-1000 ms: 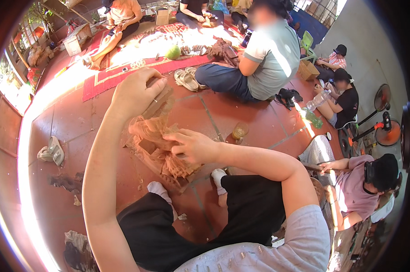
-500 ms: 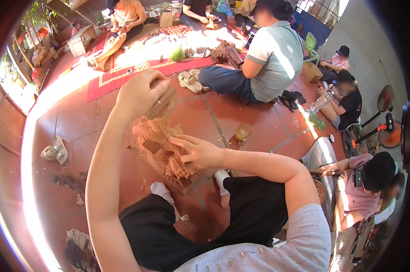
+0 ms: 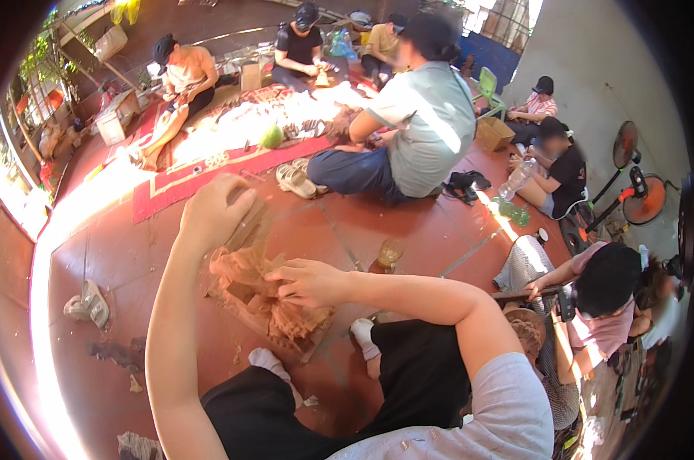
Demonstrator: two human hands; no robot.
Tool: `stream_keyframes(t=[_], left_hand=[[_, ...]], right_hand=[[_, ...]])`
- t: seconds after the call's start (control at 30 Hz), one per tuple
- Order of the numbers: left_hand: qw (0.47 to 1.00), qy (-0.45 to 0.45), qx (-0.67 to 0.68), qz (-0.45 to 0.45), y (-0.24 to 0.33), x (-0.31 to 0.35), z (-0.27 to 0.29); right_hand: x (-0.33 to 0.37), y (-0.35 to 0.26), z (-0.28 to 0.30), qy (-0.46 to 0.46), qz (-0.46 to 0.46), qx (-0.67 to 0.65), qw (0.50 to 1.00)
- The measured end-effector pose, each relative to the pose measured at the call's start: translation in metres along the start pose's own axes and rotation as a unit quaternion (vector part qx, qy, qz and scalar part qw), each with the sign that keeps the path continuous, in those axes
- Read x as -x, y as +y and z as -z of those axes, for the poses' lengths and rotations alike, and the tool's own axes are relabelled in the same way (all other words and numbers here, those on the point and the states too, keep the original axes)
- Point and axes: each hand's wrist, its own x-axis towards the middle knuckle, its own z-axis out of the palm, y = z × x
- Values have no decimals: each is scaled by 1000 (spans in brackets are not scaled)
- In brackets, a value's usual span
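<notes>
A reddish-brown wood carving (image 3: 243,268) with ruffled, deeply cut folds and a flat-sided block in it stands slanted between my feet. My left hand (image 3: 220,211) is closed round its upper, flat-edged end. Against the folds on its right side, my right hand (image 3: 308,282) has its fingers bent and pressed in. Whether a small thing sits between those fingertips is hidden. The carving's lower end (image 3: 308,349) is by the tiled floor near my white-socked feet.
A glass cup (image 3: 389,253) stands on the floor to the right. Sandals (image 3: 88,305) lie at left. A person in a grey-green shirt (image 3: 427,130) sits ahead, beside a red rug (image 3: 159,195) with a green melon (image 3: 271,136). Another person in pink (image 3: 603,307) works close at right.
The whole view has tilted up, so the scene sits lower and more people show at the back. My right hand's fingers are more bent on the carving; my left hand keeps its hold.
</notes>
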Motion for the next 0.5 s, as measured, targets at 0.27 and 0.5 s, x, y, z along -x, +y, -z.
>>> stream_keyframes(t=[0.27, 0.5], left_hand=[[1000, 8, -8, 18, 4, 6, 6], [1000, 11, -3, 19, 4, 3, 4]], right_hand=[[7, -26, -5, 89, 47, 43, 994], [-4, -2, -11, 19, -32, -19, 999]])
